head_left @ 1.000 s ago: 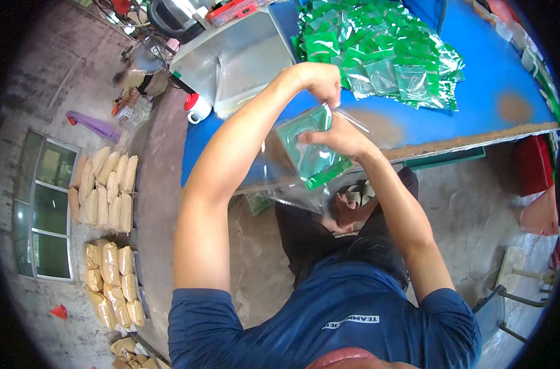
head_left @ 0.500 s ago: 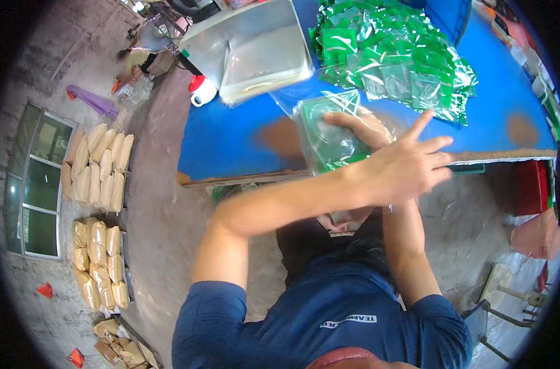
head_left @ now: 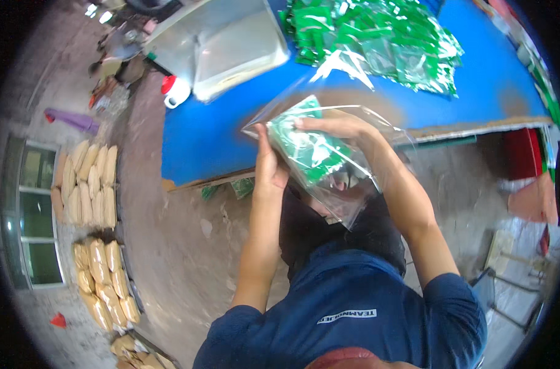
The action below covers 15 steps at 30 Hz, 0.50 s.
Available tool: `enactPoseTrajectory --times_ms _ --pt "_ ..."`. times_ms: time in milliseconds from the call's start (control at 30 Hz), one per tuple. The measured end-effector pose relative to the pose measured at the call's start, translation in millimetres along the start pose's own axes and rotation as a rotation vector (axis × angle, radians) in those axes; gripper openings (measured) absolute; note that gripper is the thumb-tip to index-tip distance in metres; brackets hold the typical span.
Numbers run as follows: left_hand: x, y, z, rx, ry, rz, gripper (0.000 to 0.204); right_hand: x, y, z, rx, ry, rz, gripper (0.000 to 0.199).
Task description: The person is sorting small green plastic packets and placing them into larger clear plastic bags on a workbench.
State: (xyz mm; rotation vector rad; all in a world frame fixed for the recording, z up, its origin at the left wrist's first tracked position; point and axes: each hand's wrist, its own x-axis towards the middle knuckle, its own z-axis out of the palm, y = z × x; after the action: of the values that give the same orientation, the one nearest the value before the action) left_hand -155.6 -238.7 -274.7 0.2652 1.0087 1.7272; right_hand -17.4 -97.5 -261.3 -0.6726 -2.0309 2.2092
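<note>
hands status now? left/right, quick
Left hand: closed on the edge of the clear plastic bag.
Right hand: inside the bag's mouth, gripping the green packets.

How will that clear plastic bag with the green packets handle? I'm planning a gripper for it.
Probably floppy: the clear bag creases and sags between the left hand and right hand. Likely slippery, since the film shines. The green packets inside may shift and bunch at one end.
</note>
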Motion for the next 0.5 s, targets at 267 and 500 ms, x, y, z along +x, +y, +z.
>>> enactPoseTrajectory --times_ms 267,500 --pt "16.8 -13.6 -3.8 0.001 0.064 -0.053 0.092 -20.8 -3.5 -1.4 0.269 0.096 -0.228 0.073" --pt "22.3 -12.1 2.8 -0.017 -0.093 -0.044 0.087 -9.3 29.0 12.7 1.101 0.18 -0.012 0.086"
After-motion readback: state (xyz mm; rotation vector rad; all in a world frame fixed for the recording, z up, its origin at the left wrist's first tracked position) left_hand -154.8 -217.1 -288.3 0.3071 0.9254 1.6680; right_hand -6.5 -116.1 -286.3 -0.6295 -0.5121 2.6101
